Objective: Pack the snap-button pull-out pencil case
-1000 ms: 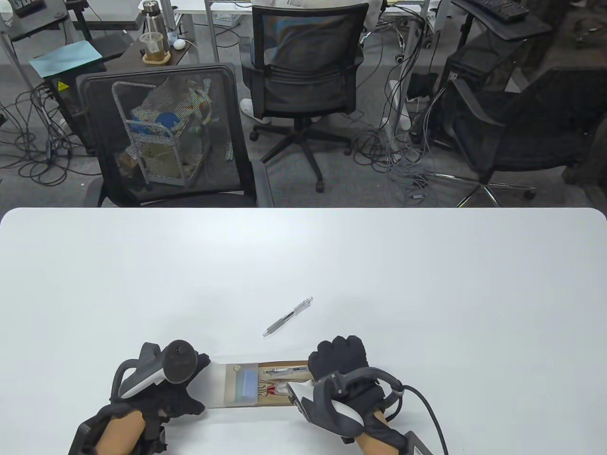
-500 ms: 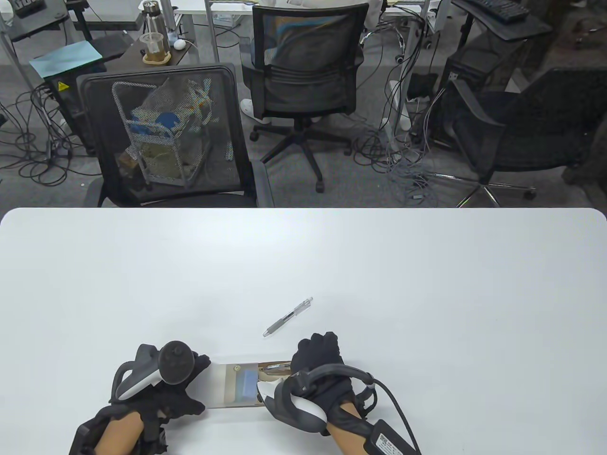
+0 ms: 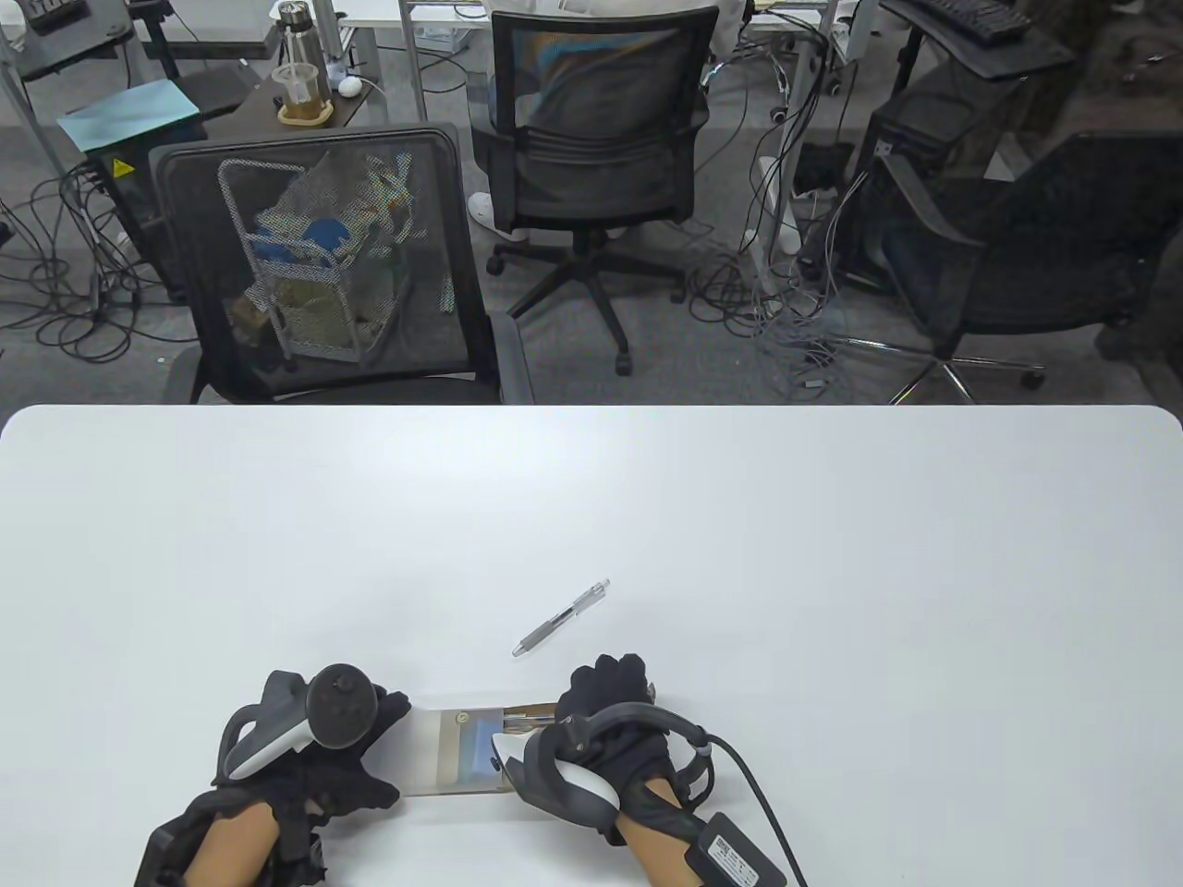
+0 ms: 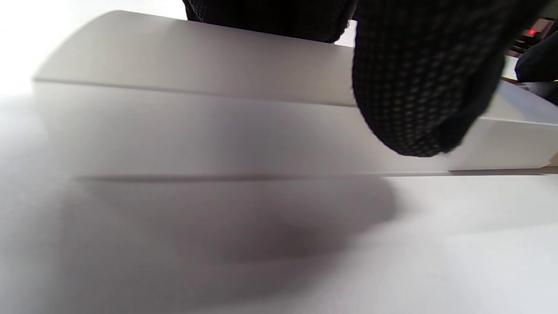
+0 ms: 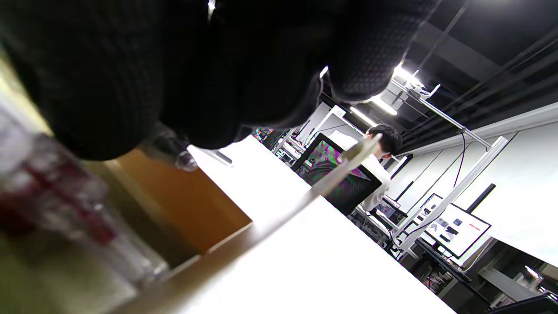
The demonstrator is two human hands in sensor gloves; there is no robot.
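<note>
A wide white table with rounded corners [image 3: 702, 517] fills the lower half of the table view, and every place below is given relative to its near edge. Close to that edge, a little left of the middle, lies the pencil case: a translucent frosted-white sleeve [image 3: 434, 753] with a brown cardboard-coloured pull-out tray [image 3: 529, 712] showing only as a short strip at the sleeve's right end. Through the sleeve a pale blue block [image 3: 479, 750] can be made out inside; what else is stored there cannot be told. The left end of the sleeve is gripped by the left hand in a black sensor glove [image 3: 347, 739], with one gloved fingertip [image 4: 418, 87] seen pressed on the sleeve's near side wall in the left wrist view. The right end of the tray is covered by the right hand in a black sensor glove [image 3: 615, 730], its fingers curled over the tray end; whether the tray is grasped or only pushed cannot be told. In the right wrist view the tray's brown inner wall [image 5: 183, 205] appears beneath the dark fingers. Farther from the near edge, apart from the case, a slim grey-and-clear click pen [image 3: 561, 618] lies slantwise on the table.
</note>
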